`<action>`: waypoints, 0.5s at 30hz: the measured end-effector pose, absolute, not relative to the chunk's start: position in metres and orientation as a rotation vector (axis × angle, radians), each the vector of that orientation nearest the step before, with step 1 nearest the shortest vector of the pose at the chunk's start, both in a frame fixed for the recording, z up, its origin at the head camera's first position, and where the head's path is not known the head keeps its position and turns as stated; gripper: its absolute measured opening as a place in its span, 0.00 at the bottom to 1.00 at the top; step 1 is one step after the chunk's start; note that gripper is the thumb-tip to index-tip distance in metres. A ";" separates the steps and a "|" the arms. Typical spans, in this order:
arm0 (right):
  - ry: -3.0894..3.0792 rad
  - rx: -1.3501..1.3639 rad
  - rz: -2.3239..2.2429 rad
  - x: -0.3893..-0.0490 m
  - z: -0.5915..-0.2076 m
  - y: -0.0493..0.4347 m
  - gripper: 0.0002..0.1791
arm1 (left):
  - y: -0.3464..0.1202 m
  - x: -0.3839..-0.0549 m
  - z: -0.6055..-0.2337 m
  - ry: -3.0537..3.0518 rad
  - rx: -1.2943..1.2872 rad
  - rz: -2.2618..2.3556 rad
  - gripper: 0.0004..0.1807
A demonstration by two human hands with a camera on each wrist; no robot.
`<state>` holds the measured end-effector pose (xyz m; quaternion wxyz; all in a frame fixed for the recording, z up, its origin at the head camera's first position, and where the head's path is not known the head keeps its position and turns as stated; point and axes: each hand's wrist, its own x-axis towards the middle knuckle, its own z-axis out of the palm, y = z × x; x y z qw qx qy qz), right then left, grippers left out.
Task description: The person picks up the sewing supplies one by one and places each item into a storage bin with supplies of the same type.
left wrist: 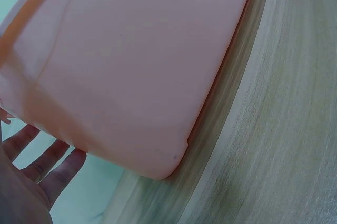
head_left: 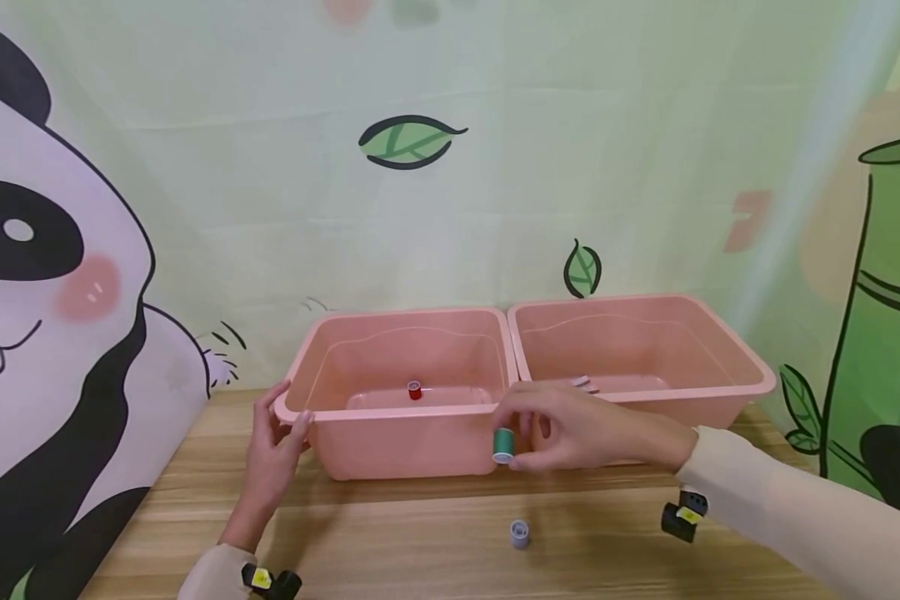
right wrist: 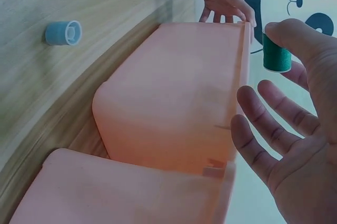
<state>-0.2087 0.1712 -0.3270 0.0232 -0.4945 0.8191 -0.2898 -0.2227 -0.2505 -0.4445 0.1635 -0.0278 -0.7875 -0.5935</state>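
Observation:
My right hand (head_left: 570, 425) pinches a green thread spool (head_left: 503, 446) between thumb and index finger, in front of the left pink bin (head_left: 412, 446) near its right front corner. The other fingers of that hand are spread below the spool in the right wrist view. My left hand (head_left: 270, 467) grips the left bin's front left corner, thumb at the rim and fingers against the outer side wall. Inside this bin lies a red thread spool (head_left: 415, 391). A pale blue-grey spool (head_left: 520, 534) stands on the wooden table, in front of the bins.
A second pink bin (head_left: 720, 407) stands right beside the first, with small pale pieces (head_left: 585, 384) inside it. Behind both hangs a printed cloth (head_left: 495, 183) with a panda and leaves. The wooden table (head_left: 390, 533) extends in front.

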 end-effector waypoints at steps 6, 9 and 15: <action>2.522 -1.580 -0.931 -0.212 -0.323 0.167 0.17 | -0.250 -0.223 -0.444 -2.255 -0.081 -1.694 0.36; 2.527 -1.590 -0.939 -0.215 -0.319 0.165 0.17 | -0.250 -0.223 -0.445 -2.253 -0.079 -1.699 0.36; 2.560 -1.594 -0.917 -0.224 -0.306 0.160 0.18 | -0.251 -0.223 -0.445 -2.244 -0.086 -1.704 0.36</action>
